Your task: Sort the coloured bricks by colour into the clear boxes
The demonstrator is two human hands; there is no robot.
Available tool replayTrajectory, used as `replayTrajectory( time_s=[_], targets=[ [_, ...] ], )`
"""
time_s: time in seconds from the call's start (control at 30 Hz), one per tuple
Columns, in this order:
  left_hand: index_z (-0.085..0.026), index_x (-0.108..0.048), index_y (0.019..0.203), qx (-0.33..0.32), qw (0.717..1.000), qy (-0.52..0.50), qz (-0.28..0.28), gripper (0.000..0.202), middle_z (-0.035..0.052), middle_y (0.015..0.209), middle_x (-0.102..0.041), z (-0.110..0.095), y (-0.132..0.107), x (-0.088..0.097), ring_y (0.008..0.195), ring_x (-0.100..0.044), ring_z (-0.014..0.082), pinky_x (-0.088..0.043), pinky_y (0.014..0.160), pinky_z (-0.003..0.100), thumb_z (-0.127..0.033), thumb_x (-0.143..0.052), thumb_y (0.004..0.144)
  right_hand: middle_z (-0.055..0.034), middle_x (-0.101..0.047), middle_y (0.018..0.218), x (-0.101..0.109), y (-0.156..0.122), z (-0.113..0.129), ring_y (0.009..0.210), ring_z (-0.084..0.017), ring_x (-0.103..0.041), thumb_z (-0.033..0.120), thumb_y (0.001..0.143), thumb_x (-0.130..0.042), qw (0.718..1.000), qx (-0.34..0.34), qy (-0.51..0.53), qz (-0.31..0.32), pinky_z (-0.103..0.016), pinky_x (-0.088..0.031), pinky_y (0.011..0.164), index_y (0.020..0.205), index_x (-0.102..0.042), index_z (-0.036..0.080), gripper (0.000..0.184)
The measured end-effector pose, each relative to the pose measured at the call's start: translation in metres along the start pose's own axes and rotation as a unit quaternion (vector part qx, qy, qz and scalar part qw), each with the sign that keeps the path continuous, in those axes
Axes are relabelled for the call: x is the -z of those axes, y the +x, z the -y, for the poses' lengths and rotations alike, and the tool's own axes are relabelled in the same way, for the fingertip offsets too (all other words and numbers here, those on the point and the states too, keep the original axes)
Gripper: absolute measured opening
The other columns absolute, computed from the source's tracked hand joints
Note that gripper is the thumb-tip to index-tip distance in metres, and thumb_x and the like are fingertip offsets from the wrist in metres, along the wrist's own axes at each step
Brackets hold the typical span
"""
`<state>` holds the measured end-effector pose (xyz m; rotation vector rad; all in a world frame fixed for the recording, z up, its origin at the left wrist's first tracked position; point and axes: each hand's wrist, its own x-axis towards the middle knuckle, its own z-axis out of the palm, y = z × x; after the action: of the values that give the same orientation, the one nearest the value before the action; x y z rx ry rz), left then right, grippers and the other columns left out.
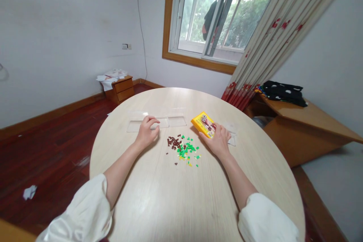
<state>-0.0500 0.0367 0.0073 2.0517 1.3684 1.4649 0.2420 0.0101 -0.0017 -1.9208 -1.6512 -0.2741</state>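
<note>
1. The left hand [146, 131] is resting on the round counter [170, 196], its fingers curling loosely over the near edge of a clear plastic tray [159, 120]; they are touching it rather than gripping it.
2. The right hand [218, 140] is lying flat, fingers spread open, its fingertips pressing on the near right edge of a yellow box [202, 121].
3. The yellow box is sitting on the counter at the far right of the work area, just left of a second clear plastic piece [231, 135] that is partly hidden under the right hand.
4. A scatter of small building pieces is lying between the two hands: brown pieces [173, 143] to the left, green pieces [187, 149] with a few yellow ones to the right and nearer.
</note>
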Motion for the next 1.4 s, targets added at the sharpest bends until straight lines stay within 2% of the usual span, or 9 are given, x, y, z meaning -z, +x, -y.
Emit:
replayTrajectory(
  time_s=[0.1,0.23,0.4,0.6,0.83,0.93,1.07,1.17,1.4],
  targets=[
    [-0.015,-0.062,0.079,0.074,0.984,-0.158,0.044,0.016,0.0048,0.080,-0.061,-0.011,-0.003,-0.003,0.077,-0.058,0.0177,-0.048,0.077,0.034,-0.029,-0.063,0.070,-0.0152,-0.050,0.112,0.015,-0.008,0.020,0.104,-0.031,-0.044,0.058,0.070,-0.058,0.998,0.017,0.058,-0.018,-0.044,-0.032,0.090,0.118,-0.043,0.016,0.065],
    [-0.014,-0.063,0.089,0.181,0.908,-0.342,0.158,0.035,0.0031,0.073,-0.064,-0.023,-0.010,-0.008,0.065,-0.060,0.0157,-0.050,0.068,0.032,-0.035,-0.073,0.063,-0.0162,-0.041,0.123,0.027,-0.030,0.058,0.114,-0.030,-0.039,0.054,0.070,-0.061,0.984,0.098,0.151,0.002,-0.044,-0.035,0.096,0.118,-0.044,0.016,0.064],
    [-0.012,-0.060,0.108,0.173,0.818,-0.475,0.274,0.067,0.0128,0.104,-0.066,-0.030,-0.015,-0.008,0.094,-0.062,0.0249,-0.047,0.086,0.039,-0.036,-0.083,0.049,-0.0157,-0.040,0.124,0.030,-0.055,0.092,0.117,-0.030,-0.038,0.047,0.069,-0.066,0.963,0.152,0.221,0.039,-0.047,-0.037,0.098,0.122,-0.044,0.018,0.065],
    [-0.014,-0.064,0.105,0.165,0.753,-0.537,0.343,0.059,0.0128,0.105,-0.067,-0.030,-0.018,-0.003,0.098,-0.063,0.0277,-0.046,0.091,0.041,-0.033,-0.083,0.053,-0.0111,-0.041,0.125,0.034,-0.062,0.101,0.118,-0.029,-0.040,0.044,0.070,-0.066,0.947,0.149,0.277,0.070,-0.049,-0.037,0.100,0.128,-0.045,0.027,0.064],
    [-0.014,-0.065,0.103,0.187,0.750,-0.533,0.343,0.054,0.0139,0.108,-0.067,-0.024,-0.019,-0.002,0.100,-0.061,0.0288,-0.044,0.093,0.044,-0.029,-0.081,0.053,-0.0080,-0.055,0.119,0.040,-0.056,0.097,0.111,-0.024,-0.051,0.039,0.077,-0.059,0.904,0.147,0.386,0.109,-0.044,-0.041,0.096,0.124,-0.049,0.026,0.050],
    [-0.015,-0.064,0.103,0.202,0.749,-0.545,0.317,0.055,0.0135,0.108,-0.066,-0.025,-0.017,-0.002,0.099,-0.061,0.0282,-0.045,0.091,0.043,-0.028,-0.081,0.052,-0.0075,-0.057,0.121,0.037,-0.053,0.092,0.110,-0.023,-0.053,0.039,0.079,-0.056,0.888,0.117,0.428,0.122,-0.040,-0.045,0.091,0.122,-0.050,0.024,0.046],
    [-0.016,-0.062,0.104,0.207,0.786,-0.540,0.218,0.056,0.0110,0.110,-0.065,-0.028,-0.013,-0.004,0.103,-0.059,0.0259,-0.043,0.094,0.040,-0.026,-0.080,0.052,-0.0094,-0.055,0.123,0.031,-0.048,0.084,0.113,-0.023,-0.052,0.043,0.080,-0.054,0.871,0.073,0.475,0.104,-0.037,-0.049,0.085,0.121,-0.048,0.022,0.047],
    [-0.014,-0.063,0.100,0.202,0.813,-0.522,0.161,0.052,0.0108,0.107,-0.066,-0.028,-0.009,-0.004,0.102,-0.059,0.0248,-0.042,0.094,0.040,-0.025,-0.080,0.052,-0.0098,-0.056,0.120,0.030,-0.045,0.080,0.111,-0.023,-0.053,0.044,0.080,-0.053,0.861,0.082,0.495,0.085,-0.037,-0.050,0.084,0.121,-0.048,0.022,0.047],
    [-0.014,-0.065,0.098,0.182,0.832,-0.499,0.161,0.048,0.0101,0.104,-0.067,-0.030,-0.006,-0.001,0.098,-0.061,0.0245,-0.043,0.092,0.040,-0.027,-0.080,0.054,-0.0060,-0.059,0.107,0.024,-0.044,0.064,0.095,-0.020,-0.058,0.041,0.086,-0.044,0.862,0.080,0.497,0.058,-0.037,-0.052,0.080,0.116,-0.050,0.022,0.036]
  ],
)
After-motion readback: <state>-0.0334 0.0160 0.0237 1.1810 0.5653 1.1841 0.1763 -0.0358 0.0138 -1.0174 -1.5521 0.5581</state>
